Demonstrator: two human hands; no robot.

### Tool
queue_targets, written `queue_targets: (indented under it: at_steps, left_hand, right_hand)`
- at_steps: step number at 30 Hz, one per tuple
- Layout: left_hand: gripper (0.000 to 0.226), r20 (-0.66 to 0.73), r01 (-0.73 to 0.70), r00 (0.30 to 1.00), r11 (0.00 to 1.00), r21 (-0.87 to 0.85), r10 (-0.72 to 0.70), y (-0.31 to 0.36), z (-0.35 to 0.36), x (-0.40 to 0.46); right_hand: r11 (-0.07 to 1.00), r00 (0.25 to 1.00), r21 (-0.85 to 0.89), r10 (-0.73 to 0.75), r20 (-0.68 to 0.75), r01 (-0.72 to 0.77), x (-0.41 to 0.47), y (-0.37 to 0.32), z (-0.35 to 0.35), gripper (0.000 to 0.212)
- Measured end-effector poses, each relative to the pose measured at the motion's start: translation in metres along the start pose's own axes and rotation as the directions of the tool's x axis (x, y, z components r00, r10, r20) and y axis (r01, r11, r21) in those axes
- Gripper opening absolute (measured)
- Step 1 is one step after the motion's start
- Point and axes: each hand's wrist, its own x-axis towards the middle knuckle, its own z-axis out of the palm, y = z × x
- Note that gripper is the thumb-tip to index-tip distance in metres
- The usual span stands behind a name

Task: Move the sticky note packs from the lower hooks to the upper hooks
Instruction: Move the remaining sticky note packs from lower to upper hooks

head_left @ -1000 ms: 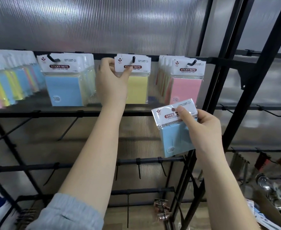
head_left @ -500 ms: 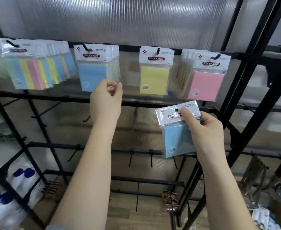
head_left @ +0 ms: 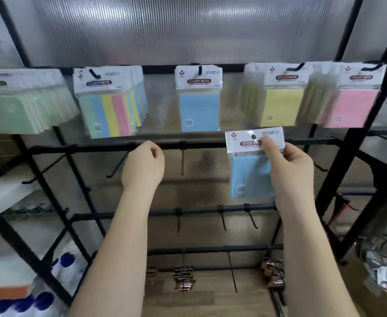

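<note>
My right hand (head_left: 288, 165) pinches a blue sticky note pack (head_left: 249, 177) by its white header card, holding it below the top rail. My left hand (head_left: 143, 165) hangs in front of the second rail with its fingers loosely curled, holding nothing. On the upper hooks hang a blue pack (head_left: 199, 99), a bunch of yellow packs (head_left: 279, 99), pink packs (head_left: 352, 99), multicolour striped packs (head_left: 108, 106) and green packs (head_left: 21, 106). The hooks on the lower rails (head_left: 188, 145) carry no packs.
The black metal rack has slanted side struts (head_left: 357, 143) at the right and left. Copper-coloured clips (head_left: 183, 277) hang on the lowest hooks. White and blue items (head_left: 60, 266) lie at the lower left, and a ribbed translucent panel sits behind the rack.
My left hand left the yellow pack's header and dropped to the second rail, empty. The view swung left, bringing more packs into sight. My right hand kept its hold on the blue pack.
</note>
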Motion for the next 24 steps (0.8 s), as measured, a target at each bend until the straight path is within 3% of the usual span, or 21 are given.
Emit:
queue_targets:
  at_steps: [5,17,24]
  left_hand:
    - [0.023,0.141,-0.066,0.988,0.995,0.073,0.055,-0.029,-0.02,0.013]
    - [0.021,0.172,-0.134,0.978,0.986,0.097,0.116,-0.033,-0.009,0.024]
    - [0.021,0.168,-0.123,0.98,0.99,0.072,0.109,-0.025,0.002,0.027]
  right_hand:
    - [0.999,0.999,0.029,-0.031,-0.041,0.032,-0.014,-0.009,0.054,0.022]
    - [0.973,0.972,-0.014,-0.231,-0.046,0.231,0.033,-0.056,0.111,0.025]
    - [0.976,0.976,-0.023,-0.217,-0.014,0.217,0.047,-0.052,0.119,0.038]
